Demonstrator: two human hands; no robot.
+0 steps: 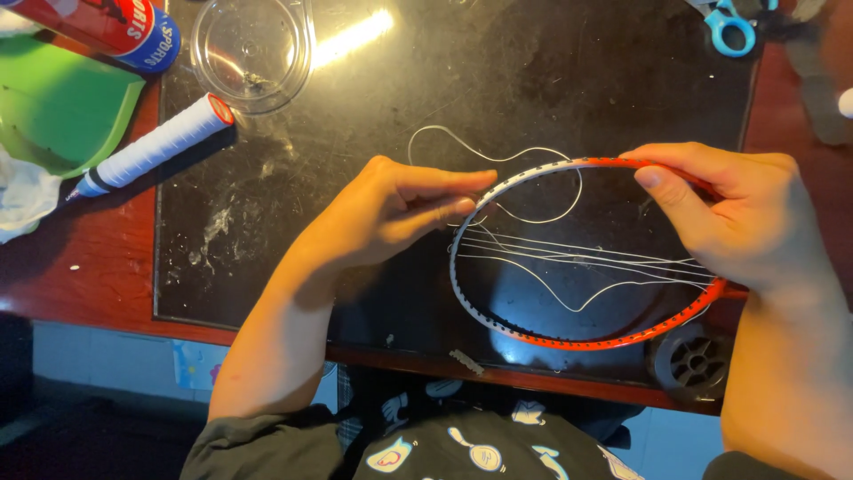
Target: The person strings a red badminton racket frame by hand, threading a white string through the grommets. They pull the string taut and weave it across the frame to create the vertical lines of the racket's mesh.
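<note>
Gripping racket frame (pixel 569 342), both hands

A dark, scratched mat (pixel 267 222) lies on a red-brown wooden table (pixel 80 284). A bright light shines off the mat near the top. The floor (pixel 98 364) below looks pale blue.

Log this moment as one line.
left hand: pinching string | right hand: gripping racket frame | surface: black mat

Under the left hand (pixel 391 209) lies a glossy, scratched black mat (pixel 267 222). The racket frame (pixel 569 342) by the right hand (pixel 737 213) looks smooth and lacquered, its string (pixel 533 218) thin and translucent.
</note>
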